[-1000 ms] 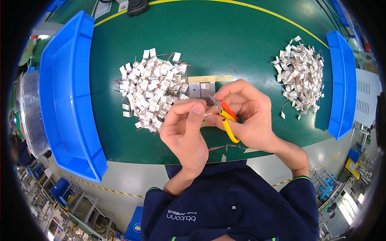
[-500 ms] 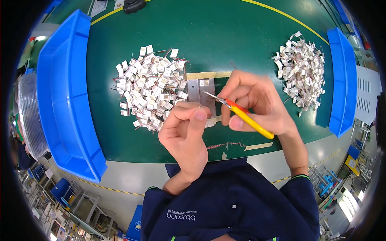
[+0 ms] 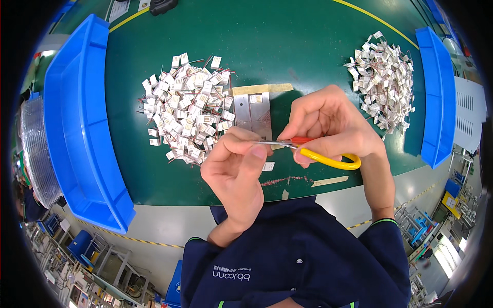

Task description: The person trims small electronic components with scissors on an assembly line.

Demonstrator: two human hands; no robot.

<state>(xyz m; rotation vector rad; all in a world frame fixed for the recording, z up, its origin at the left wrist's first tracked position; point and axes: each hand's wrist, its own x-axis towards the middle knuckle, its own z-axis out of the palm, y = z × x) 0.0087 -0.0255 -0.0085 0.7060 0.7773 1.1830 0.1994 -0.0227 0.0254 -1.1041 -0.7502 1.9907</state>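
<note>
Head view: right hand (image 3: 331, 126) grips yellow-handled scissors (image 3: 313, 153), blades at a small part, too small to identify, pinched in the left hand (image 3: 239, 169). Both hover above the green worktop (image 3: 308, 46), between two piles of white wired tags (image 3: 187, 113).

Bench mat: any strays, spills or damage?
One white piece lies alone near the left hand, apart from both piles. Reddish wire offcuts litter the green mat's front edge. No damage visible.
</note>
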